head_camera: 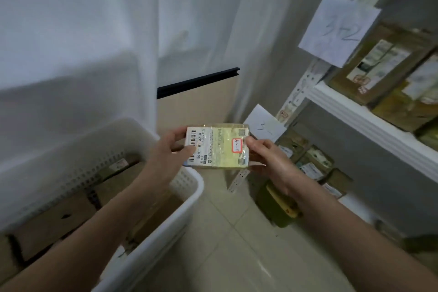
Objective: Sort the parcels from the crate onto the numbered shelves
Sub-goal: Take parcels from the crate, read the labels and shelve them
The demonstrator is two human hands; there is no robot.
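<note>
Two hands hold a small parcel (218, 146) up between them. The left hand (169, 149) grips its left end and the right hand (267, 159) pinches its right end. A white label with a barcode and a little red-edged sticker (237, 145) are on the parcel. On the near left is a white crate (189, 187) with brown boxes (61, 218) inside. On the right is a white shelf (369, 123) holding more parcels (379, 64). A paper sign (339, 31) with "3-2" hangs above it.
</note>
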